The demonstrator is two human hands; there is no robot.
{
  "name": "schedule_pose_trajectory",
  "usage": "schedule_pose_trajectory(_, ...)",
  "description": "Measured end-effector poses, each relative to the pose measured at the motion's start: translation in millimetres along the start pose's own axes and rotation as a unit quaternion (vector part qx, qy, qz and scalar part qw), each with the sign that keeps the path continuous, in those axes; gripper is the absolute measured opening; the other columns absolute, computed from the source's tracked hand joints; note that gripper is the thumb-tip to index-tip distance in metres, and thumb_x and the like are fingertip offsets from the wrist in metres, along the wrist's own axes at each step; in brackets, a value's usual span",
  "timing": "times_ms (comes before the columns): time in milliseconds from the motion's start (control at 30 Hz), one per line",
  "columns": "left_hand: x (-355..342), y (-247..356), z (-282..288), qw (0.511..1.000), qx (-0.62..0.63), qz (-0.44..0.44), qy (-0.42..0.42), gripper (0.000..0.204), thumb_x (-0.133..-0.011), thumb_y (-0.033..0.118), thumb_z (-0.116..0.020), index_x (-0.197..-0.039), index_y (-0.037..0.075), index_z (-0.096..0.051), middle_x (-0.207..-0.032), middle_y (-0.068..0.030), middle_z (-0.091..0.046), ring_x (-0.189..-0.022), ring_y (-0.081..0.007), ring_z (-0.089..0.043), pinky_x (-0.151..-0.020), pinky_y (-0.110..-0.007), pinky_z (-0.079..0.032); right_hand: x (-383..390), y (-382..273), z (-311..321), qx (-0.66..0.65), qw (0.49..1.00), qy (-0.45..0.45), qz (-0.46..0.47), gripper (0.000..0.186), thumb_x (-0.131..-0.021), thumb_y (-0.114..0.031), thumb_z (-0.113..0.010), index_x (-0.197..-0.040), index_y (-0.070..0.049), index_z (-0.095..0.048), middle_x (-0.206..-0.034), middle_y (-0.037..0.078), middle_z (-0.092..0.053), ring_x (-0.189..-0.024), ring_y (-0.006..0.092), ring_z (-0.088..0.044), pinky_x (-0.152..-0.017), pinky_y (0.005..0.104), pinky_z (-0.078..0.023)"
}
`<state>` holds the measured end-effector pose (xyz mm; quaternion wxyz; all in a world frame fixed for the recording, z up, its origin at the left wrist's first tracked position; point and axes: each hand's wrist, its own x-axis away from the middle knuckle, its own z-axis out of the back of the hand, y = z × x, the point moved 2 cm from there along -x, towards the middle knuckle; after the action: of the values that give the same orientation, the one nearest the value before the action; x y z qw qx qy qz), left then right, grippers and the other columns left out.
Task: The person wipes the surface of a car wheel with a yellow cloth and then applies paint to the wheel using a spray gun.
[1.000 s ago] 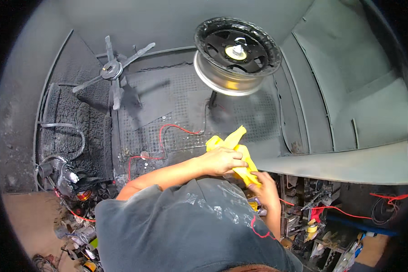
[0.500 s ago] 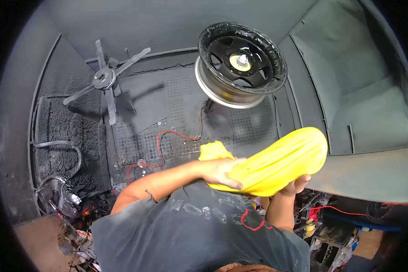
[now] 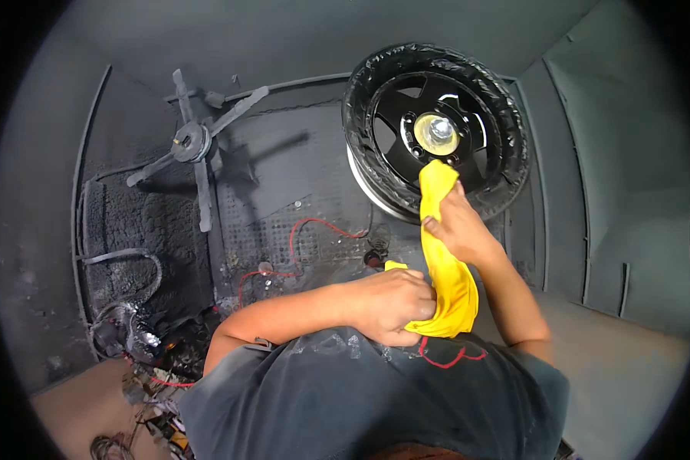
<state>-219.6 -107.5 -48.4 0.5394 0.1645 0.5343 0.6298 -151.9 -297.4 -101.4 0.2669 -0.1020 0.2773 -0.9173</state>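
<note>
A yellow cloth (image 3: 456, 287) stretches between my two hands. Near my chest my left hand (image 3: 395, 305) is closed in a fist around its lower part, and a small corner of the cloth pokes out above the fingers. My right hand (image 3: 461, 226) grips the upper end, thumb on the near side, its other fingers partly hidden. The tip of the cloth lies over the lower face of a glossy black wheel rim (image 3: 391, 146); whether it touches cannot be told. Crinkled dark masking covers the rim's outer ring, and a yellow ring of tape (image 3: 425, 138) surrounds its centre.
To the left stands a grey-coated stand with several radiating arms (image 3: 192, 144). A red cord (image 3: 293, 234) winds across the perforated floor. Grey booth walls enclose the area. At the lower left are a hose (image 3: 157, 268) and jumbled clutter (image 3: 157, 422).
My right hand has moved up and forward with the cloth to the wheel rim. The bunched cloth is now drawn out longer, and my left hand has closed into a fist on it.
</note>
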Motion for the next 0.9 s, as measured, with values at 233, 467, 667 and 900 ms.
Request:
schedule_pose_trajectory(233,-26.1,-59.2,34.1,0.985,-0.097,0.108,0.09,0.028,-0.073,0.017,-0.069,-0.098,0.003,-0.065,-0.095,-0.0146,-0.067,-0.087,-0.04,-0.064,-0.082,-0.047,-0.051,-121.6,38.9,-9.1,0.016,0.98,-0.15,0.13,0.081,-0.098,-0.062,-0.038,-0.125,0.014,-0.053,-0.138,0.032,-0.048,-0.137,0.044,-0.038,-0.117,0.0582,-0.02)
schedule_pose_trajectory(467,-20.4,-71.1,53.4,0.985,-0.056,0.1,0.128,0.027,-0.069,0.02,-0.069,-0.087,0.002,-0.058,-0.077,-0.0125,-0.055,-0.074,-0.0358,-0.057,-0.07,-0.044,-0.044,-51.2,75.6,22.3,0.053,0.936,-0.269,0.222,0.055,-0.096,-0.037,-0.054,-0.121,0.012,-0.055,-0.132,0.028,-0.051,-0.134,0.0414,-0.042,-0.119,0.0571,-0.02)
schedule_pose_trajectory(667,-30.2,-95.0,83.2,0.987,-0.103,0.037,0.119,0.027,-0.074,0.02,-0.069,-0.093,0.001,-0.064,-0.09,-0.0133,-0.066,-0.083,-0.0352,-0.065,-0.075,-0.044,-0.048,-119.1,71.7,-7.3,0.163,0.957,-0.15,0.19,0.04,-0.091,-0.028,-0.054,-0.107,0.006,-0.066,-0.119,0.023,-0.063,-0.126,0.0357,-0.052,-0.115,0.0573,-0.027)
schedule_pose_trajectory(900,-27.5,-108.5,91.6,0.988,-0.094,0.023,0.117,0.024,-0.064,0.016,-0.071,-0.078,0.004,-0.055,-0.075,-0.0105,-0.055,-0.07,-0.0308,-0.057,-0.065,-0.041,-0.042,-69.0,87.0,33.3,0.125,0.929,-0.311,0.159,0.045,-0.082,-0.021,-0.06,-0.118,0.006,-0.063,-0.13,0.025,-0.055,-0.135,0.0392,-0.044,-0.12,0.0602,-0.014)
